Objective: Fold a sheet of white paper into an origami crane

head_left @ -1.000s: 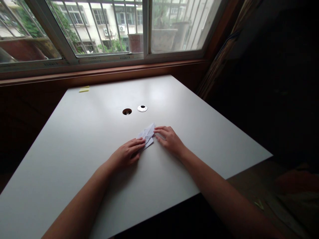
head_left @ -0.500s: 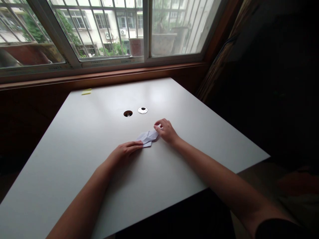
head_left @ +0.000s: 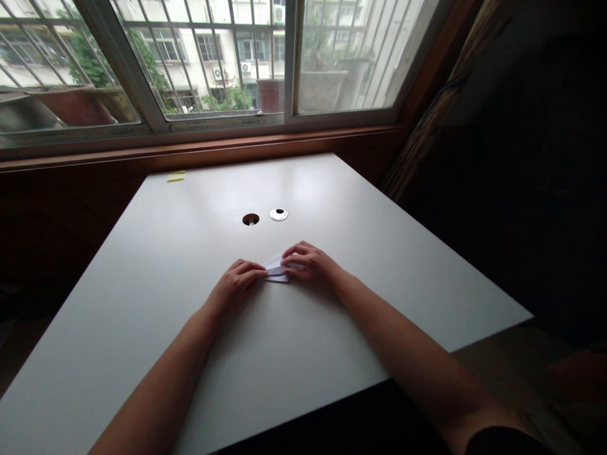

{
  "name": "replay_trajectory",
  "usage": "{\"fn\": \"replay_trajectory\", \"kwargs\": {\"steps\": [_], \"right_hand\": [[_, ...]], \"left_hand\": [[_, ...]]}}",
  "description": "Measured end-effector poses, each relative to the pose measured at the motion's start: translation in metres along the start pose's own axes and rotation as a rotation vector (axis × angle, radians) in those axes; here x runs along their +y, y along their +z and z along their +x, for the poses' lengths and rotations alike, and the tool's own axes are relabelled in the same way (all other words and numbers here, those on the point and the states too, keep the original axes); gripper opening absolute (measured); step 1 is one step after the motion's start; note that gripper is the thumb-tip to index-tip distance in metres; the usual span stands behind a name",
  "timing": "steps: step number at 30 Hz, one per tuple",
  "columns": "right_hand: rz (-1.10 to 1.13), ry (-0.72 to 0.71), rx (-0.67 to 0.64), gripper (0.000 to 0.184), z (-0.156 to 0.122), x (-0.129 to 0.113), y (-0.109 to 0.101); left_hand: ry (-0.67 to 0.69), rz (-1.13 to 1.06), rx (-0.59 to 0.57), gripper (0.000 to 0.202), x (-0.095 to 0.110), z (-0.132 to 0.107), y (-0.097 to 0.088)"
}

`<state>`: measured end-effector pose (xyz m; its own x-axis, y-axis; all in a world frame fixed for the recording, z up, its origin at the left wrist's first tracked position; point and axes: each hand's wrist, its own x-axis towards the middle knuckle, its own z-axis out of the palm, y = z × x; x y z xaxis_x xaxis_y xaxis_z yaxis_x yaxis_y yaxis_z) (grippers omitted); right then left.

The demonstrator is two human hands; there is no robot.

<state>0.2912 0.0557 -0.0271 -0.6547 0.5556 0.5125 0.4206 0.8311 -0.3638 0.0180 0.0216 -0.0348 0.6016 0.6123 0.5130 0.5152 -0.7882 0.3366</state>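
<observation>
1. The folded paper (head_left: 276, 271) lies on the white surface (head_left: 294, 344) between your hands, nearer you than the round hole (head_left: 251, 220) and the round cap (head_left: 279, 215).
2. Your right hand (head_left: 313, 265) has its thumb and fingers clamped on the paper's right part. Your left hand (head_left: 238, 279) has its fingers together at the left end; whether they pinch or only press, you cannot tell.
3. Expect it to be very light, stiffer along the layered folds, easily creased or torn, and apt to slide. Take hold at the thick folded edges, not a single loose layer.
4. Half a second ago your right hand was farther out at the paper's tip; now it sits closer to your left, whose fingers arch more.
</observation>
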Motion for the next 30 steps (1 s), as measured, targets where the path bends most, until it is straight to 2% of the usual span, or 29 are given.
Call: {"fn": "replay_trajectory", "kwargs": {"steps": [4, 8, 19, 25, 30], "right_hand": [[0.044, -0.004, -0.035, 0.035, 0.001, 0.006, -0.001], [0.053, -0.004, -0.038, 0.04, 0.002, 0.01, -0.003], [-0.021, -0.015, -0.078, 0.027, 0.001, 0.014, -0.003], [-0.035, 0.115, -0.041, 0.021, 0.0, 0.01, -0.012], [0.151, 0.19, 0.05, 0.019, 0.001, 0.007, -0.017]], "left_hand": [[-0.081, 0.016, 0.044, 0.023, -0.001, 0.0, 0.002], [-0.111, 0.034, 0.015, 0.022, 0.0, 0.001, 0.002], [-0.116, 0.047, 0.03, 0.018, 0.0, 0.004, 0.001], [-0.148, 0.033, 0.154, 0.024, 0.003, 0.006, -0.002], [-0.173, -0.055, 0.249, 0.032, 0.011, 0.007, -0.007]]}}
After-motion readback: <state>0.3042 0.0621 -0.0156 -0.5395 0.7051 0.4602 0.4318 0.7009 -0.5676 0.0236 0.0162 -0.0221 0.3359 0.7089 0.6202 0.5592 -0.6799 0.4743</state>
